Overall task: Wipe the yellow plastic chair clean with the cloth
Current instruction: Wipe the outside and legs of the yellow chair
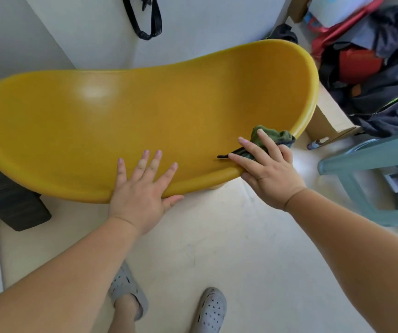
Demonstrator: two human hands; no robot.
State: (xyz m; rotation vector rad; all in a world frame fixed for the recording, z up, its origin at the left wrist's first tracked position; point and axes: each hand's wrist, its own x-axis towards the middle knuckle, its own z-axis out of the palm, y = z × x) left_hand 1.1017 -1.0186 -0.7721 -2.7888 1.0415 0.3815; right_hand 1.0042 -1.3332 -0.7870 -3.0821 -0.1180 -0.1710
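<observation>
The left hand lies flat on the yellow chair, fingers released. The right hand presses the green cloth at its front-right edge, fingers straight.

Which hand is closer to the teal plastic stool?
Right. The right hand presses the cloth on the chair near the stool; the left hand lies flat farther left.

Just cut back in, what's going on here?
A person is wiping the yellow chair. The left hand lies flat, fingers spread, on the seat's front rim, steadying it. The right hand presses a green cloth against the seat near its right edge. A grey-green stool stands to the right.
</observation>
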